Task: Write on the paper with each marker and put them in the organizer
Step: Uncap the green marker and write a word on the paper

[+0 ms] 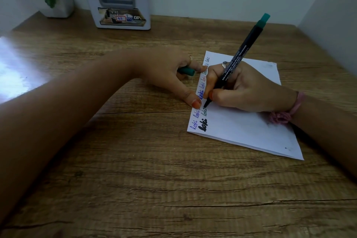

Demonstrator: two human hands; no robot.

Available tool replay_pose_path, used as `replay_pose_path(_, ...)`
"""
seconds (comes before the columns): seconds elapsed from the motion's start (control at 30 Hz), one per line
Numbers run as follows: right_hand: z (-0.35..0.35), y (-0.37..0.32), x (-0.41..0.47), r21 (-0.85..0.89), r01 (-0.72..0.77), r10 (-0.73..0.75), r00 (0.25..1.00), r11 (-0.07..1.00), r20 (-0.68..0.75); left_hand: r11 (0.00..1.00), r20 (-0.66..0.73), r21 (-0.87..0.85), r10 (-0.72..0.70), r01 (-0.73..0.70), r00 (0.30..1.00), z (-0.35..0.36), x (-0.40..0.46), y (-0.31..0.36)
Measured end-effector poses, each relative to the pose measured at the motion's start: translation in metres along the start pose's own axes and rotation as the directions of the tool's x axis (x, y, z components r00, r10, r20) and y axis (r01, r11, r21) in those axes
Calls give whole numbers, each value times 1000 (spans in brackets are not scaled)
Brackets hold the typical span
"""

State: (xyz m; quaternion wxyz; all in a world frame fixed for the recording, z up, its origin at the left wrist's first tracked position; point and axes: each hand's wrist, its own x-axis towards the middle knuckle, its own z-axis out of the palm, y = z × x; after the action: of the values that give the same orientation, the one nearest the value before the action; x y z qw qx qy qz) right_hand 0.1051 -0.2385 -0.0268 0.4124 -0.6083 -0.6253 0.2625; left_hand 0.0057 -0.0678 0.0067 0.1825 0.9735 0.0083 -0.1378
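Writing near the paper's (251, 121) left edge, the right hand (245, 89) holds a black marker (234, 63) with a green end in a closed grip, tip touching the sheet. The left hand (170, 73) pins the paper's edge with its thumb, fingers curled around a green cap (188, 71). An organizer (117, 6) with pens stands at the wooden surface's (154, 179) far edge.

Lying on brown wood-grain table (135, 160): white written-on paper sheet (251, 131); standing at back: grey plastic organizer (117, 6), white plant pot (61, 6).
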Motion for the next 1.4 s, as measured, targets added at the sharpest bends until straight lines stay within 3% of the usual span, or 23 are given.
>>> replay_pose_path(0.2, -2, -3, 1, 49, -28, 29, 999, 998, -17, 1000, -6, -8, 15, -15, 1000, 1, 1, -4)
replay_pose_path(0.4, -14, -12, 5, 348, 43, 52, 965, 936, -258, 990, -61, -137, 10, -18, 998, 1, -3, -3)
replay_pose_path(0.5, -25, -17, 3, 300, 76, 36, 936, 951, -351, 970, -136, -239, 11, -44, 991, 3, -5, -5)
replay_pose_path(0.7, -33, -31, -3, 315, -32, 139, 937, 948, -321, 905, -287, -395, 43, -160, 957, 7, -9, 0)
replay_pose_path(0.77, -30, -31, -4, 228, -2, 79, 941, 974, -329, 885, -329, -418, 61, -204, 942, 7, -10, 2)
replay_pose_path(0.87, -30, -30, -7, 233, 46, 41, 934, 971, -355, 873, -357, -425, 82, -240, 930, 6, -10, 1)
replay_pose_path(1.03, -31, -35, -7, 228, 66, 33, 915, 971, -401, 911, -332, -373, 46, -176, 942, 6, -8, -5)
replay_pose_path(1.17, -26, -35, -8, 180, 58, 16, 924, 982, -383, 914, -337, -358, 64, -191, 939, 5, -8, -2)
replay_pose_path(1.4, -28, -32, -5, 48, 85, -52, 879, 995, -475, 928, -385, -306, 82, -211, 919, 3, -10, -3)
